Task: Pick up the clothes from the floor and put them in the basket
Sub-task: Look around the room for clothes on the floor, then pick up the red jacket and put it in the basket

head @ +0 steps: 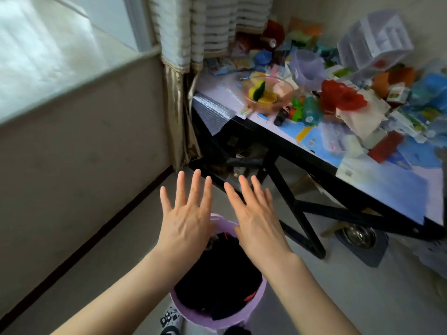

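Deposit step appears finished; both hands empty above the basket.

Left hand [186, 220] and right hand [256, 223] hover flat, fingers spread, over the lilac basket [260, 290], where dark clothes [217, 281] lie heaped; next move likely needs a check of the floor.

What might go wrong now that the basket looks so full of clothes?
The dark clothes reach the rim of the purple basket, so a piece might slip out. The crowded table stands close by; a careless swing of the right hand might knock off the black bottle near its edge.
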Available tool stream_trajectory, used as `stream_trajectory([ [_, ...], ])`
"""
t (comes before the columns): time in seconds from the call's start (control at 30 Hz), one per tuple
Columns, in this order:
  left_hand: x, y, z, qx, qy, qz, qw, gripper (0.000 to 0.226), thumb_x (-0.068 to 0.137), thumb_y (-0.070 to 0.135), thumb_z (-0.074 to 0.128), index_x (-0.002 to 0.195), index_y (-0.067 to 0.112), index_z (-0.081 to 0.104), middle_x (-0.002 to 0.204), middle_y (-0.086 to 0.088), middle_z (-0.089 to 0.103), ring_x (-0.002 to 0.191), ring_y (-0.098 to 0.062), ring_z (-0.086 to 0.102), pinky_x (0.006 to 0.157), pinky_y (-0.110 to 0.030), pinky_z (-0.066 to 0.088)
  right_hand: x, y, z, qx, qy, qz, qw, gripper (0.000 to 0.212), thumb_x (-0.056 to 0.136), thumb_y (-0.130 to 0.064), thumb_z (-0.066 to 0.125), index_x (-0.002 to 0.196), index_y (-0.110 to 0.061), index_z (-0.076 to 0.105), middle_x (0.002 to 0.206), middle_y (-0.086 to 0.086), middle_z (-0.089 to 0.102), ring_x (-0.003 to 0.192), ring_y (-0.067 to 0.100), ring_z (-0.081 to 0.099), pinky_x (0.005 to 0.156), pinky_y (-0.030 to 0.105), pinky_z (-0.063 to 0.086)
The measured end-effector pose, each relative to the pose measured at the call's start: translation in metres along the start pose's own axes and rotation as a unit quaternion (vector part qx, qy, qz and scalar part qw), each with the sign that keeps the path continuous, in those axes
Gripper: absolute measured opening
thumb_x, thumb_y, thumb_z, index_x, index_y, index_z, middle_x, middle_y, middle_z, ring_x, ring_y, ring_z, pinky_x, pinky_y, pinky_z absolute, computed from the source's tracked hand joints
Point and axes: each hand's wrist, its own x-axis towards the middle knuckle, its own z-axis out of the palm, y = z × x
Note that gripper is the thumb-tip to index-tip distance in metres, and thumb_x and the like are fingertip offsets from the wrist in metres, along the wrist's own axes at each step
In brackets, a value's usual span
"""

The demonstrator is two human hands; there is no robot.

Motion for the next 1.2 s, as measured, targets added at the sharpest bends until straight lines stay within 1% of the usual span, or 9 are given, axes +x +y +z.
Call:
stream_trajectory([
  [0.17, -0.037, 0.019, -0.026, 0.018, 0.074, -0.147, 0.986, 0.096, 0.070, 0.059, 0.054, 0.147, 0.005, 0.031, 0.154, -0.018, 0.028, 0.141, -0.046, 0.021, 0.101, -0.072, 0.026, 0.008, -0.005, -0.012, -0.015, 0.042, -0.124, 0.991, 0.097, 0.068, -0.018, 0.084, 0.148, -0.019, 0.031, 0.152, 0.015, 0.033, 0.142, 0.038, 0.024, 0.109, 0.055, 0.030],
  [0.27, -0.072, 0.037, -0.031, 0.036, 0.080, -0.249, 0.965, 0.101, 0.067, 0.054, 0.072, 0.146, 0.006, 0.032, 0.153, -0.019, 0.030, 0.140, -0.046, 0.022, 0.100, -0.072, 0.026, -0.001, -0.015, -0.023, -0.001, 0.055, -0.212, 0.976, 0.102, 0.061, -0.023, 0.088, 0.147, -0.019, 0.034, 0.149, 0.015, 0.038, 0.140, 0.037, 0.029, 0.108, 0.054, 0.032],
  [0.43, -0.151, 0.072, -0.036, 0.049, 0.071, -0.379, 0.921, 0.099, 0.072, 0.053, 0.072, 0.148, 0.008, 0.027, 0.155, -0.019, 0.024, 0.142, -0.045, 0.015, 0.103, -0.072, 0.024, -0.050, -0.042, -0.031, 0.005, 0.022, -0.333, 0.943, 0.106, 0.061, -0.012, 0.085, 0.150, -0.020, 0.028, 0.154, 0.014, 0.029, 0.144, 0.036, 0.019, 0.115, 0.051, 0.023],
  [0.53, -0.207, 0.091, -0.040, 0.058, 0.096, -0.445, 0.889, 0.096, 0.074, 0.053, 0.069, 0.148, 0.008, 0.028, 0.155, -0.019, 0.024, 0.143, -0.045, 0.015, 0.103, -0.072, 0.023, -0.093, -0.067, -0.030, 0.023, 0.017, -0.401, 0.916, 0.107, 0.059, -0.009, 0.087, 0.149, -0.019, 0.031, 0.153, 0.016, 0.032, 0.143, 0.037, 0.023, 0.113, 0.053, 0.025],
  [0.73, -0.307, 0.128, -0.037, 0.063, 0.097, -0.533, 0.838, 0.095, 0.078, 0.053, 0.064, 0.150, 0.007, 0.022, 0.157, -0.020, 0.019, 0.143, -0.046, 0.011, 0.105, -0.072, 0.017, -0.174, -0.102, -0.021, 0.038, 0.020, -0.498, 0.866, 0.104, 0.065, -0.003, 0.083, 0.151, -0.018, 0.027, 0.155, 0.016, 0.027, 0.145, 0.037, 0.018, 0.115, 0.052, 0.022],
  [0.9, -0.418, 0.207, -0.020, 0.061, 0.060, -0.657, 0.749, 0.093, 0.089, 0.057, 0.043, 0.151, 0.013, -0.010, 0.159, -0.016, -0.011, 0.144, -0.042, -0.014, 0.111, -0.068, 0.007, -0.282, -0.116, 0.002, 0.024, -0.052, -0.612, 0.789, 0.105, 0.069, -0.002, 0.079, 0.153, -0.021, 0.019, 0.158, 0.014, 0.019, 0.147, 0.035, 0.008, 0.117, 0.051, 0.016],
  [0.97, -0.459, 0.239, -0.017, 0.075, 0.049, -0.708, 0.700, 0.093, 0.091, 0.058, 0.040, 0.149, 0.014, -0.016, 0.158, -0.015, -0.017, 0.143, -0.041, -0.019, 0.111, -0.067, 0.006, -0.324, -0.124, 0.002, 0.028, -0.076, -0.669, 0.739, 0.102, 0.074, -0.005, 0.077, 0.153, -0.021, 0.015, 0.159, 0.013, 0.016, 0.147, 0.035, 0.004, 0.118, 0.049, 0.012],
  [1.1, -0.520, 0.314, -0.015, 0.087, 0.063, -0.804, 0.585, 0.094, 0.087, 0.054, 0.053, 0.152, 0.011, 0.001, 0.160, -0.017, -0.002, 0.144, -0.043, -0.006, 0.109, -0.069, 0.010, -0.397, -0.127, 0.002, 0.034, -0.104, -0.778, 0.619, 0.098, 0.075, -0.007, 0.075, 0.153, -0.021, 0.016, 0.158, 0.014, 0.017, 0.147, 0.036, 0.006, 0.117, 0.051, 0.013],
  [1.2, -0.538, 0.371, -0.013, 0.078, 0.055, -0.852, 0.515, 0.096, 0.080, 0.051, 0.064, 0.151, 0.009, 0.014, 0.159, -0.018, 0.011, 0.144, -0.045, 0.005, 0.107, -0.071, 0.016, -0.437, -0.116, 0.003, 0.025, -0.135, -0.824, 0.550, 0.099, 0.073, -0.006, 0.076, 0.152, -0.020, 0.019, 0.157, 0.015, 0.020, 0.146, 0.038, 0.008, 0.116, 0.052, 0.016],
])
